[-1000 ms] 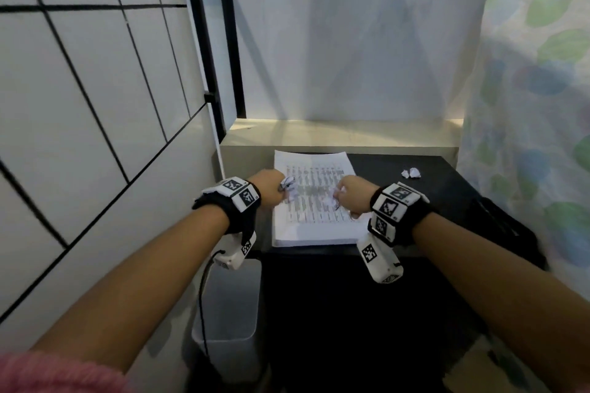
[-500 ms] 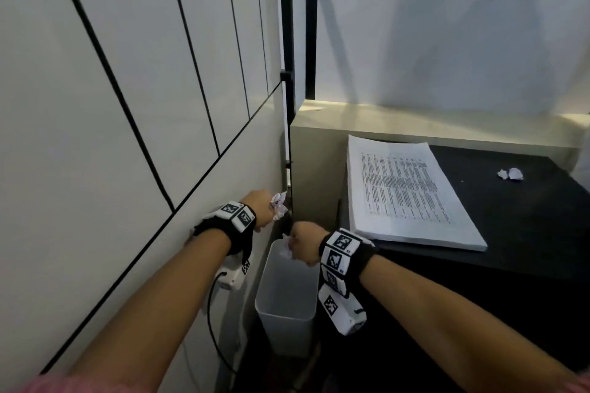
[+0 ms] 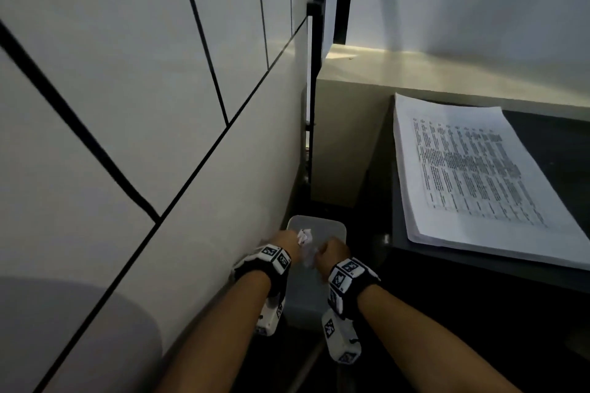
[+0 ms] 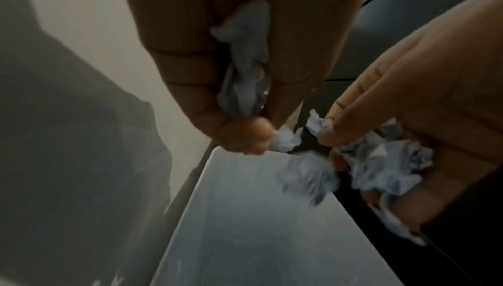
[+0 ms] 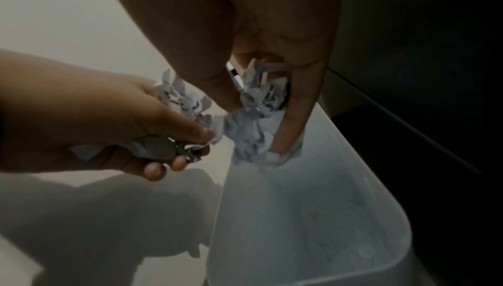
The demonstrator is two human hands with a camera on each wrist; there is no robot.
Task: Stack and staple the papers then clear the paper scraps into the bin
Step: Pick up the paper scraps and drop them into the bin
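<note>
Both hands hover side by side over the open white bin [image 3: 332, 227] on the floor. My left hand [image 3: 289, 241] grips crumpled white paper scraps [image 4: 245, 71] between thumb and curled fingers. My right hand [image 3: 330, 252] also holds a bunch of scraps [image 5: 255, 131], its fingers pointing down into the bin [image 5: 313, 226]. One blurred scrap [image 4: 307, 174] hangs loose just below the right hand [image 4: 408, 97], above the bin's rim [image 4: 245, 226]. The thick stack of printed papers [image 3: 472, 175] lies flat on the black table [image 3: 568, 143] to the right.
A white panelled wall [image 3: 127, 105] with black lines runs close along the bin's left side. The table's dark edge [image 3: 479, 268] borders the bin on the right. A pale ledge [image 3: 415, 73] runs behind the table.
Both hands left the paper stack with scraps in them, swung left off the table and came down over the bin. A scrap now looks loose under the right hand.
</note>
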